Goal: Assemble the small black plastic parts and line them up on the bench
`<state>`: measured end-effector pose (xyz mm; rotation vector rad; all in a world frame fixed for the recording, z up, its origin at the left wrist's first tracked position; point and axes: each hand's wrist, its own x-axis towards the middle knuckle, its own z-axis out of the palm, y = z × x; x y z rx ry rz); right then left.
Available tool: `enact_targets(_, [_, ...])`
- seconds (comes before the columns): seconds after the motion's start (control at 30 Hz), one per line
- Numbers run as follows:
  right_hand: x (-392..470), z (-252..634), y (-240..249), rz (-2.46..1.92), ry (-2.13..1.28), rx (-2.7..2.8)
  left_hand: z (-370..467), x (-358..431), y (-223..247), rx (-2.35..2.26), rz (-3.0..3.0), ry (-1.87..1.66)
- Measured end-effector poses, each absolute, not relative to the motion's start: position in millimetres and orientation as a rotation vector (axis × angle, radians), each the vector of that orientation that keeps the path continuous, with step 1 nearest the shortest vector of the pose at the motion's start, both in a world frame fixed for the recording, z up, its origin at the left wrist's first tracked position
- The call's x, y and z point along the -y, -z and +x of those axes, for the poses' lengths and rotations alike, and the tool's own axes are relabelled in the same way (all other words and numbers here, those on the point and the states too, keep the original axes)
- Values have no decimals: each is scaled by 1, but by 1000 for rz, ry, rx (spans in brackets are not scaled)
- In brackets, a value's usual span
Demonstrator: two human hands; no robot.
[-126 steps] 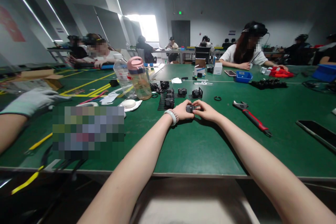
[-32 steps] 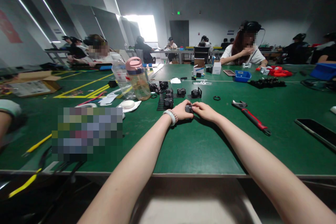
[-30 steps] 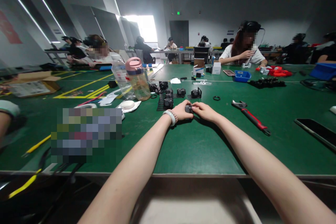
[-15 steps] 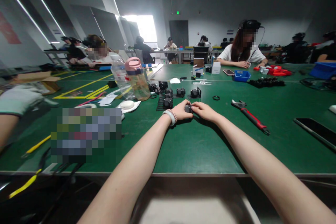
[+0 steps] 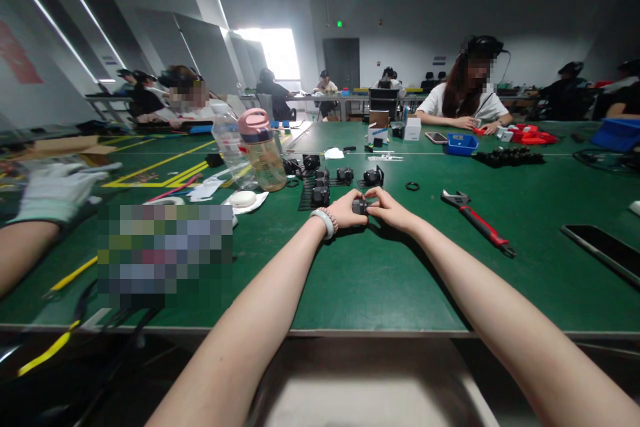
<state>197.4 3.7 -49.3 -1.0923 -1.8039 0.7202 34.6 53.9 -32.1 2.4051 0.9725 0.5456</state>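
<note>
My left hand (image 5: 344, 211), with a bracelet at the wrist, is closed around a small black blocky fitting (image 5: 359, 206) low over the green table. My right hand (image 5: 391, 211) pinches the same fitting from its right side, thumb and fingers bent; the fingertips partly hide it. Just beyond my hands lie similar black fittings (image 5: 321, 196), several of them on ribbed strips. A black ring nut (image 5: 413, 186) rests on the table to the right of them. Further right lies an adjustable wrench (image 5: 476, 221) with a red and black handle.
Bottles (image 5: 264, 157) stand at the left behind a pixelated area. A co-worker's gloved hand (image 5: 55, 192) reaches in at far left. A dark phone (image 5: 605, 247) lies at right. Across the table another person sits near a blue bin (image 5: 461, 144) and red parts (image 5: 533, 134).
My right fingers have shifted slightly on the fitting, the index finger now bent higher. At far left the gloved hand has moved into fuller view. My left hand keeps its place.
</note>
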Motion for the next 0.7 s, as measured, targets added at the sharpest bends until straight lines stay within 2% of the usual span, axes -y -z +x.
enact_targets(0.7, [-6,201,53,-1039,-721,1857,35,-56,35,-955,2403,-565])
